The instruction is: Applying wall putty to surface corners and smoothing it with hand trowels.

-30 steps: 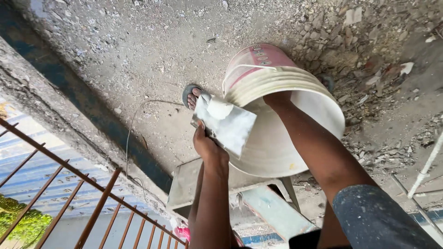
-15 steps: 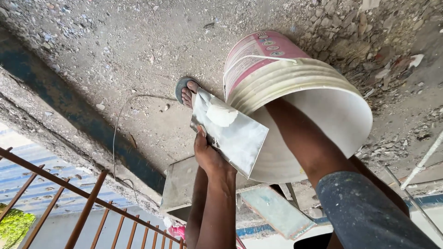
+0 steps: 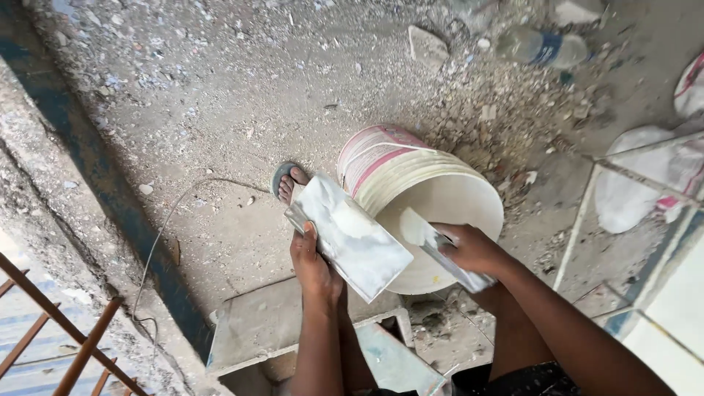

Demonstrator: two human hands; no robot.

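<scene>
near the middle of the frame my left hand (image 3: 314,265) is closed from underneath on a flat rectangular trowel (image 3: 350,236), thumb up along its near edge. the plate is held close to level and just beside the bucket's rim, which i judge keeps the small white dab of plaster on it from sliding off. the plate looks like smooth metal, filmed grey-white with dried smears.

to the right of centre my right hand (image 3: 473,249) is curled shut round the handle of a narrow putty knife (image 3: 433,242). its blade tip carries a soft white lump and hangs over the open mouth of the bucket (image 3: 411,198), so anything that drips falls back inside. i cannot tell whether the blade touches the trowel's edge or only comes near it.

the bucket is round, plastic by the look of it, with pink on its outer wall, a pale crusted rim, and a thick, matte white mix inside. it stands on a rough concrete floor (image 3: 220,110) strewn with rubble and dust.

just left of the bucket a foot in a sandal (image 3: 287,180) shows. a thin cable (image 3: 165,227) curls across the floor toward lower left, where a rust-coloured railing (image 3: 66,330) runs. a plastic bottle (image 3: 543,45) lies at upper right.
</scene>
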